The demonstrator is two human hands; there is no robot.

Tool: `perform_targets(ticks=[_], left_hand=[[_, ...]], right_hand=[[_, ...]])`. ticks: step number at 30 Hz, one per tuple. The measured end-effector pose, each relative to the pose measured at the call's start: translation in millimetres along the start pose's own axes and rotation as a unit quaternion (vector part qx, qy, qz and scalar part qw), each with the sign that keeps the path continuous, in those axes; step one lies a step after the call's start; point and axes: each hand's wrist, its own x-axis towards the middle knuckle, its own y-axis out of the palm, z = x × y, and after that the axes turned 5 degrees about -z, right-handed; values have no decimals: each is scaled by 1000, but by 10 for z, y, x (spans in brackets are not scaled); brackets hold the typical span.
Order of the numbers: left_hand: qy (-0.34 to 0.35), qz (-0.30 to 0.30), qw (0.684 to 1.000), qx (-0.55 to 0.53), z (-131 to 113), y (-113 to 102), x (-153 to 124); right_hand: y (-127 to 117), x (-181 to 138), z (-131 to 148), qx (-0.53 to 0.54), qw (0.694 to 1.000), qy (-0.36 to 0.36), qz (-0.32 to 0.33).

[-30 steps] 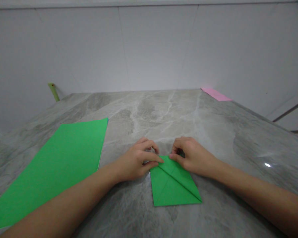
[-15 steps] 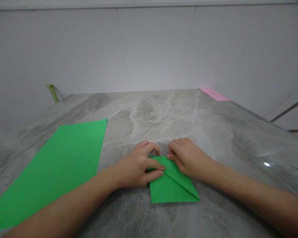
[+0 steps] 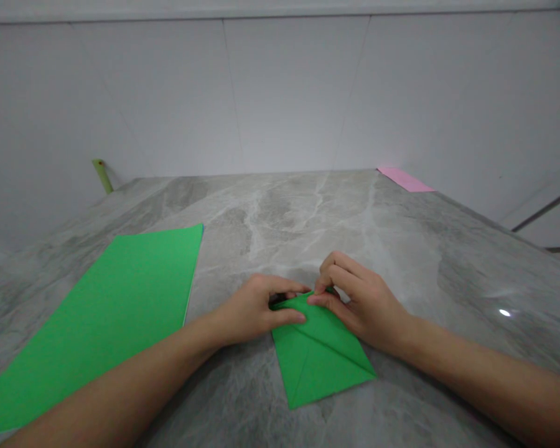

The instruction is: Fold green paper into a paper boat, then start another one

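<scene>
Left hand, thumb and fingers parted, touching a creased green paper square, right hand pinching its far edge between thumb and fingertips

Somewhere indoors — which sort cannot be told; a marble-patterned tabletop before a pale, seamed wall

Bare, slim-fingered left grip and right grip, tapering forearms seemingly bare too in dim light
</scene>
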Motion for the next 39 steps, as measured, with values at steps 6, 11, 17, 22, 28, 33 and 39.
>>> perform_targets(ticks=[6, 11, 17, 22, 28, 33, 39], left_hand=[[-55, -45, 994, -83, -74, -5, -5], [-42, -63, 995, -64, -73, -1, -9], [-34, -56, 998, -26, -90, 3, -15], [-18, -18, 1000, 10, -103, -7, -18], [-1, -273, 961, 43, -117, -55, 3], [17, -400, 912, 90, -159, -16, -19], [114, -393, 892, 194, -189, 108, -80]], right_hand=[[-37, 2, -4, 11, 992, 124, -7], [-39, 0, -40, 11, 989, 145, 19], [-30, -15, -33, 26, 988, 149, 21], [-40, 15, 3, 123, 963, 235, 40], [-102, 36, -113, 399, 848, 349, -11], [-6, 21, -62, 421, 857, 298, -5], [177, 0, 55, 449, 820, 355, 12]])
